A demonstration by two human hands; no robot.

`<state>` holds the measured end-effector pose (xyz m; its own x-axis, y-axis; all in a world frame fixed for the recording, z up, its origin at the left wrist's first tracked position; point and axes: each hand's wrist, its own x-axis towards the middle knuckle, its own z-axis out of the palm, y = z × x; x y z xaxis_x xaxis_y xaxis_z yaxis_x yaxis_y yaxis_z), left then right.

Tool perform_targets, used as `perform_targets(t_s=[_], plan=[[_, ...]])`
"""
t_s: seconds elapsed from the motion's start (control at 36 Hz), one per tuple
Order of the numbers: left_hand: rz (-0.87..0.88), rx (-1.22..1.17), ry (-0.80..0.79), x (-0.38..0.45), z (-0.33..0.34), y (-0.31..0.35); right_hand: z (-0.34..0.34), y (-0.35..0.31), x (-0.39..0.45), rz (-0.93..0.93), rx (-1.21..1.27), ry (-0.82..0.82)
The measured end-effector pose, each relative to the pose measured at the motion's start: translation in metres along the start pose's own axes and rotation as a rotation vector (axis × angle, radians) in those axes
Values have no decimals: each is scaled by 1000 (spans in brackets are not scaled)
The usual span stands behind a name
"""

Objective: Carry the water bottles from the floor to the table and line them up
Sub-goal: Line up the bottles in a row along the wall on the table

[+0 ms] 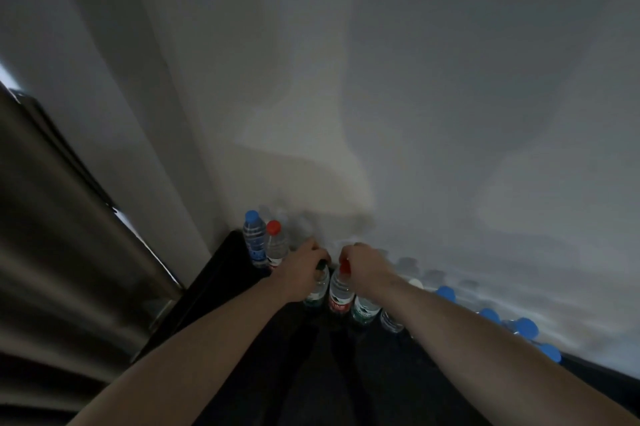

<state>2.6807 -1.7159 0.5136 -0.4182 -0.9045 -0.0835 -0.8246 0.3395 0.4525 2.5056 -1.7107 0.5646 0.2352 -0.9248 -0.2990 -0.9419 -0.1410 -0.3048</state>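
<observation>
gripping by the necks: left grip (304, 268) holds a green-capped clear plastic bottle (317, 289), right grip (363, 270) a red-capped one (339, 290), both at the dark counter (228, 270) row. risk: neck-only holds may swing and topple neighbouring bottles.

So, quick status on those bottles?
Left hand grips green-capped bottle. Right hand grips red-capped bottle. Both in the row along the wall. Nothing blocking.

Dim room; white wall (415, 79); curtain (52, 235) left.
</observation>
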Motion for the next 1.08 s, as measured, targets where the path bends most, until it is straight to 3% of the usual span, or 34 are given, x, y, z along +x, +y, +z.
perform_targets(t_s=[0.31, 0.39, 0.5, 0.58, 0.69, 0.81, 1.08], plan=[[15, -5, -32, 2, -17, -4, -13, -4, 0, 20, -36, -46], [-32, -36, 146, -2, -39, -13, -16, -10, 9, -4, -60, -47], [-234, -25, 385, -4, -69, -48, -18, -29, 27, -100, -25, -12], [-360, 89, 244, -5, -76, -76, -10, -52, 46, -171, -29, 3], [-375, 188, 46, -1, -63, -109, 8, -84, 72, -253, -70, 14], [-394, 177, 55, 9, -60, -115, 18, -106, 91, -334, -110, -44], [-415, 145, 141, -11, -66, -102, 21, -115, 96, -246, -131, 42]])
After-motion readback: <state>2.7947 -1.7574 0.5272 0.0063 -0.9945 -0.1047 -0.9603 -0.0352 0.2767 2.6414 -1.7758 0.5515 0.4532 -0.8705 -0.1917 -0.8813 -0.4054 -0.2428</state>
